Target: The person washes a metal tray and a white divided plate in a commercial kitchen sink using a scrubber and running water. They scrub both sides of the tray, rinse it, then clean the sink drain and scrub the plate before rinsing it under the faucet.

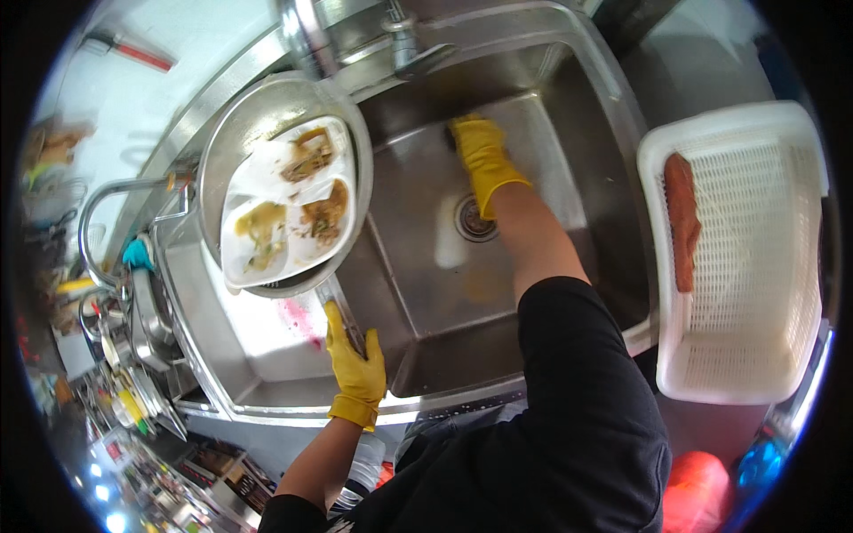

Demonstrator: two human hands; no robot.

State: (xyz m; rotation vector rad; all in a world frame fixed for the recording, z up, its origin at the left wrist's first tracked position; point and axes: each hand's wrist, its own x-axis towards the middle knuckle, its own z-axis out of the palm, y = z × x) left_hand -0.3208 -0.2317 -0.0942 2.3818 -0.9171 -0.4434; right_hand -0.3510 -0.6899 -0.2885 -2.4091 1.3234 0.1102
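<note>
My right hand, in a yellow rubber glove, reaches down into the right basin of the stainless steel sink. Something dark shows at its fingertips; I cannot tell what it is. The drain strainer lies beside that wrist. In the head view, my left hand, also in a yellow glove, rests at the divider between the basins, fingers apart, and whether it grips the edge is unclear. Above it, a large metal bowl sits over the left basin, holding a white divided plate with food scraps and crumpled white tissue.
At the right stands a white plastic basket with a reddish-brown item along its left side. A faucet rises behind the sink. Pink stains mark the left basin. Utensils and metal pans crowd the left side.
</note>
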